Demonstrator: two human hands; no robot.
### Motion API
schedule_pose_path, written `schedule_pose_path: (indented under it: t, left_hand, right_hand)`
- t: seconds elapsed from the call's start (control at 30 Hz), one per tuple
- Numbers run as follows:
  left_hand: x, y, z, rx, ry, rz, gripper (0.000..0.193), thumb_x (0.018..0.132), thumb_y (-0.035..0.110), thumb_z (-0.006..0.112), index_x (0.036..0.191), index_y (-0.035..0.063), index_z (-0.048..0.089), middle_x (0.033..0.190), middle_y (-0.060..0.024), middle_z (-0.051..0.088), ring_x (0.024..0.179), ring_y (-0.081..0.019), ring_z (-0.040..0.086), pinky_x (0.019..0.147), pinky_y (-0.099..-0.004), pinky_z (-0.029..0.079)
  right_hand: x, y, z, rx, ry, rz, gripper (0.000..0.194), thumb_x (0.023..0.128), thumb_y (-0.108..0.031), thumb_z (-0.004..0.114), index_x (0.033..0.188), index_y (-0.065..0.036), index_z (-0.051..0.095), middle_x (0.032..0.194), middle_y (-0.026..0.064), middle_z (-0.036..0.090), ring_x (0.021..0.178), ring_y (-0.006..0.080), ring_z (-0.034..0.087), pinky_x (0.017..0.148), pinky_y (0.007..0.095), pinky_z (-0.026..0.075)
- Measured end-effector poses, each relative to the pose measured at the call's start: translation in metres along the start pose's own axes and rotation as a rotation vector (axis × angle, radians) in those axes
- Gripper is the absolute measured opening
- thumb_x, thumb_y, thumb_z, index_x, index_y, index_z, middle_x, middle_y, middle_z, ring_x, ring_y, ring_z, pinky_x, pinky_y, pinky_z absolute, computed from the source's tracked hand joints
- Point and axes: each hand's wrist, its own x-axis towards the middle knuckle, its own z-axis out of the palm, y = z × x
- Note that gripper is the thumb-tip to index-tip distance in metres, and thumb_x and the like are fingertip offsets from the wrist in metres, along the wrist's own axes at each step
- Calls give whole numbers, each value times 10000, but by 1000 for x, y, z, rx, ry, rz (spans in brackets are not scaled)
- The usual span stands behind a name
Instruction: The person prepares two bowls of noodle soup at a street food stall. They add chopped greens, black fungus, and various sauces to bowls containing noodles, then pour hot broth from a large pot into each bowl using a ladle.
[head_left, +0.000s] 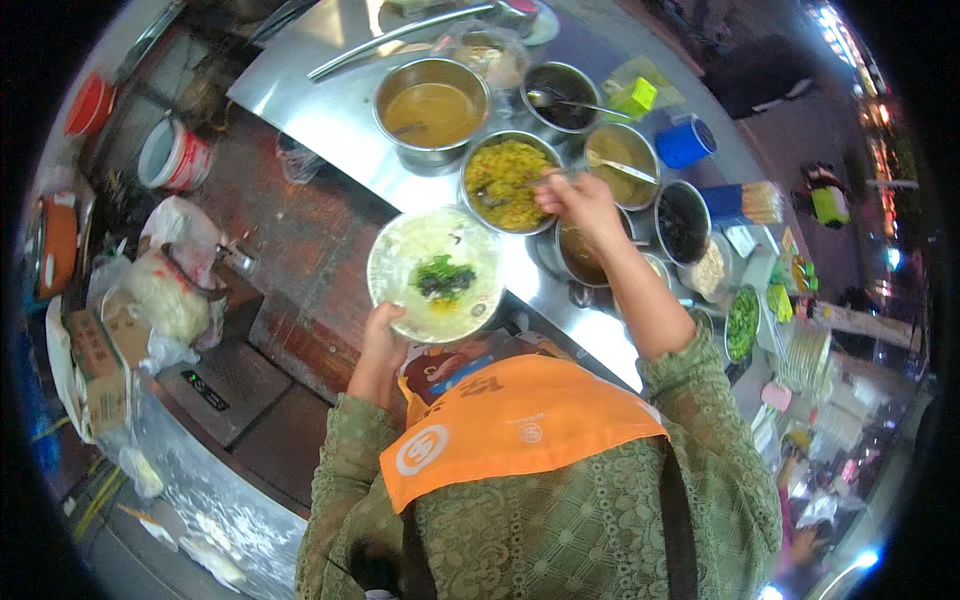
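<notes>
My left hand (384, 330) grips the rim of a pale round plate (390, 247), held out beside the counter's edge. On the plate lie chopped green herbs (442, 264), a dark topping (439, 282) and a little yellow food (444, 305). My right hand (570, 196) is closed around the handle of a metal spoon (495, 196). The spoon's bowl rests in a steel pot of yellow chopped food with red bits (517, 169). Right by my right forearm stands a steel pot of brown sauce (581, 251), partly hidden by the arm.
The steel counter (300, 97) carries a large pot of yellowish liquid (431, 112), a pot of dark sauce (559, 97), a blue cup (684, 142) and a bowl of chopped greens (742, 322). Left are a bucket (174, 156), cardboard boxes (97, 375) and a floured surface (217, 517).
</notes>
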Motion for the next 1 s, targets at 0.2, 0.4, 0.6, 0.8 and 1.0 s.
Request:
schedule_pose_path:
  t: [0.2, 0.4, 0.6, 0.8, 1.0]
  left_hand:
    - [-7, -6, 4, 74, 42, -22, 467, 669, 125, 532, 1088, -73, 478, 979, -162, 562, 851, -299, 589, 739, -410, 504]
    - [-22, -41, 15, 90, 49, -91, 469, 668, 161, 522, 1091, -38, 484, 886, -117, 548, 766, -251, 571, 664, -385, 486]
    - [-25, -69, 24, 127, 90, -121, 454, 671, 110, 516, 1079, -85, 478, 945, -154, 559, 830, -290, 570, 729, -415, 478]
    - [-31, -82, 38, 142, 33, -81, 516, 667, 156, 527, 1140, -41, 463, 993, -144, 552, 892, -292, 558, 774, -412, 469]
    - [-36, -84, 46, 145, 45, -84, 534, 666, 174, 514, 1150, -45, 462, 1030, -158, 555, 930, -303, 551, 807, -418, 460]
  right_hand:
    - [-30, -16, -83, -1422, 127, -385, 278, 763, -288, 655, 953, -87, 627, 890, 137, 606, 827, 323, 593, 708, 396, 482]
    - [-62, 11, -125, -1423, 8, -374, 201, 724, -211, 700, 828, -52, 634, 761, 128, 611, 700, 303, 597, 601, 364, 474]
    - [-53, 30, -122, -436, 81, -110, 179, 842, -153, 602, 890, 14, 643, 730, 87, 636, 602, 143, 584, 551, 257, 472]
    - [-66, 51, -133, 71, 172, 96, 209, 910, -147, 526, 978, 22, 629, 742, 56, 631, 599, 84, 551, 540, 199, 454]
    - [-94, 36, -161, 223, 210, 83, 237, 931, -177, 497, 1007, 17, 611, 749, 25, 621, 606, 51, 522, 558, 172, 429]
